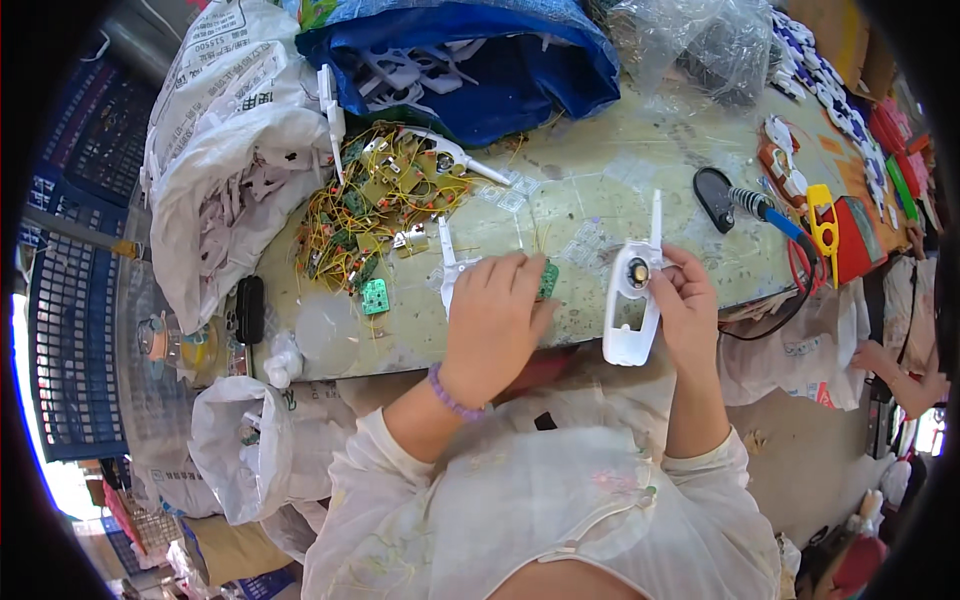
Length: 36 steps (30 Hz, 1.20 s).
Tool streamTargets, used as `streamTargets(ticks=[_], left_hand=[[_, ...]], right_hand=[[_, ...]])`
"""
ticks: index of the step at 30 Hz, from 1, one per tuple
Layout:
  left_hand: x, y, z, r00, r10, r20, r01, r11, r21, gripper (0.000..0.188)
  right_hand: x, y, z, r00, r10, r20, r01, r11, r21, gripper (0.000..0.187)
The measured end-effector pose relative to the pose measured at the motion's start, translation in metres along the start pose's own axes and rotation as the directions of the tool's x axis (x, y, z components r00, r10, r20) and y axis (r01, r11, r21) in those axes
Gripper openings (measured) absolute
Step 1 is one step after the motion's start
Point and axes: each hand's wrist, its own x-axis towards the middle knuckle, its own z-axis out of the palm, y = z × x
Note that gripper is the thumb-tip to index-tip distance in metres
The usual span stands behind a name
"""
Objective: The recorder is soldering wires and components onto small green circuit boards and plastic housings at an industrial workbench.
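Okay, so the two hands are well apart here. The right hand [690, 305] has a white shell [617, 280] pinched between thumb and fingers, near the front edge of the table [570, 195]. The shell's thin arm points up and away from the person, and there's a round dark part [638, 270] with a pale centre set in it. The left hand [497, 325], bracelet [450, 398] on the wrist, is palm-down with fingers bent. A green board [547, 281] pokes out by its fingertips, but I can't tell if it's gripped or just lying there. Another white shell [449, 265] is just left of that hand, partly hidden by it. Beyond that there's a messy pile [395, 185] of boards and yellow wires, with a blue bag [590, 75] and white sack [235, 110] behind, both holding white parts. Blue-handled iron's [780, 222] over on the right.
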Motion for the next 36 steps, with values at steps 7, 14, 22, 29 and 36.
streamTargets(ticks=[7, 14, 22, 29, 36], left_hand=[[0.012, -0.002, 0.019, 0.988, -0.122, 0.096, 0.120, 0.992, 0.028, 0.048], [0.015, -0.009, 0.004, 0.977, -0.210, 0.033, 0.213, 0.965, -0.151, 0.044], [-0.018, -0.029, -0.024, 0.960, -0.279, -0.022, 0.176, 0.662, -0.729, 0.050], [-0.024, -0.033, -0.027, 0.959, -0.273, 0.079, 0.221, 0.541, -0.811, 0.059], [-0.024, -0.036, -0.022, 0.964, -0.250, 0.091, 0.221, 0.561, -0.798, 0.059]], right_hand=[[0.013, -0.009, 0.007, 0.991, -0.081, 0.110, 0.135, 0.721, -0.680, 0.038], [0.024, -0.002, 0.023, 0.979, -0.093, 0.183, 0.200, 0.631, -0.750, 0.037], [0.027, 0.005, 0.064, 0.767, -0.369, 0.525, 0.621, 0.219, -0.753, 0.034], [0.022, -0.033, 0.090, 0.801, 0.011, 0.598, 0.015, 0.999, -0.039, 0.046], [0.019, -0.048, 0.104, 0.850, -0.073, 0.522, 0.107, 0.994, -0.037, 0.020]])
